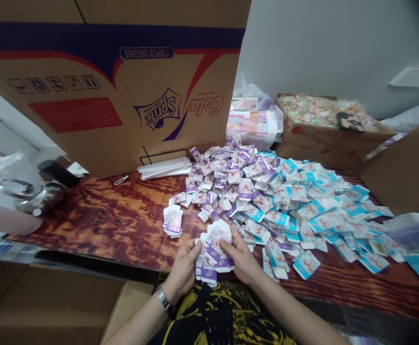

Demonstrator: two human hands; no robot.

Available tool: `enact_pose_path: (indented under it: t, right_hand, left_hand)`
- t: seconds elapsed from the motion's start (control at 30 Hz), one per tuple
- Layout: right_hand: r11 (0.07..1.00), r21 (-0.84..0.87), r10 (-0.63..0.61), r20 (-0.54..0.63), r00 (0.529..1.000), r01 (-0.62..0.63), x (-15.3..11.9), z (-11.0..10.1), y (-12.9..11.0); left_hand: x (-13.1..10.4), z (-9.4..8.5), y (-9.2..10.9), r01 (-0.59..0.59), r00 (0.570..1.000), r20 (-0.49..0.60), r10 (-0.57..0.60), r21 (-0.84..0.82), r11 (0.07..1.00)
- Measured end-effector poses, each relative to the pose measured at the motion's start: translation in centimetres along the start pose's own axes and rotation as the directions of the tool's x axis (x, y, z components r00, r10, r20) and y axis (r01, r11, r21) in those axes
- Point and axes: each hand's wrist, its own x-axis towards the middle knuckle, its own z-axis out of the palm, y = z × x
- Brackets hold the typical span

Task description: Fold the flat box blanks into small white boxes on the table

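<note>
Both my hands hold flat purple-and-white cartons (212, 249) fanned out in front of my body, at the table's near edge. My left hand (186, 266), with a metal watch (164, 299) on its wrist, is closed on the left side of the bunch, thumb on top. On the right side, my right hand (241, 256) grips the cartons with its thumb pressed over them. A small stack of flat cartons (173, 221) lies on the table to the left. Just beyond my hands spreads a heap of purple small boxes (232, 175) and blue small boxes (313, 201).
A large cardboard carton (97, 110) stands at the back left. An open box of wrapped candies (320, 134) sits at the back right. Plastic sleeves (164, 167) lie behind the heap. A metal kettle (40, 196) is at far left, and fanned purple sheets (415, 232) at far right.
</note>
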Motion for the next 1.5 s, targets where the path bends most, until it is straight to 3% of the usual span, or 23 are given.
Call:
enact_pose_path:
  t: [0.2, 0.4, 0.6, 0.7, 0.8, 0.97, 1.1, 1.2, 1.33, 1.5]
  right_hand:
    - [0.999, -0.017, -0.031, -0.001, 1.0, 0.031, 0.8, 0.0, -0.9]
    - [0.996, -0.058, -0.072, -0.004, 0.997, 0.071, 1.2, -0.1, -0.1]
    - [0.985, -0.028, -0.174, -0.146, 0.974, 0.172, 1.5, -0.8, -2.3]
    - [0.995, -0.029, -0.094, -0.051, 0.994, 0.092, 1.0, -0.6, -3.1]
    - [0.993, -0.116, -0.02, 0.061, 0.998, 0.027, 0.4, -0.2, -1.8]
    - [0.956, -0.278, -0.084, 0.051, 0.995, 0.094, 0.3, -0.2, 1.1]
    - [0.975, -0.213, -0.045, 0.096, 0.994, 0.064, 0.6, -0.6, 1.1]
    - [0.985, -0.168, -0.036, 0.057, 0.998, 0.045, 0.6, -0.4, 0.9]
    - [0.947, -0.298, -0.079, 0.132, 0.988, 0.115, 0.3, 0.8, 1.0]
    - [0.834, -0.497, -0.131, 0.242, 0.961, 0.238, -0.1, 1.5, 0.3]
  left_hand:
    - [0.6, -0.6, 0.6, -0.097, 0.985, -0.13, 0.111, 0.111, 0.989]
    - [-0.1, -0.3, 0.7, -0.095, 0.995, 0.052, 0.089, 0.127, 0.987]
    - [-0.2, -1.6, 1.1, -0.136, 0.989, -0.028, 0.142, 0.155, 0.978]
    - [0.2, -1.8, 1.1, -0.148, 0.986, -0.05, 0.157, 0.145, 0.978]
    - [0.3, -1.1, 0.9, -0.142, 0.987, -0.056, 0.149, 0.104, 0.984]
    - [0.0, 0.4, 0.7, -0.092, 0.995, -0.048, 0.092, 0.011, 0.996]
    - [0.0, 0.1, 0.6, -0.096, 0.995, -0.023, 0.096, 0.018, 0.995]
    - [0.1, -0.2, 0.5, -0.109, 0.994, -0.027, 0.109, 0.024, 0.994]
    - [0.1, 0.4, 0.7, -0.078, 0.996, -0.048, 0.079, 0.018, 0.997]
    - [-0.2, 0.2, 0.9, -0.056, 0.996, 0.072, 0.043, 0.196, 0.979]
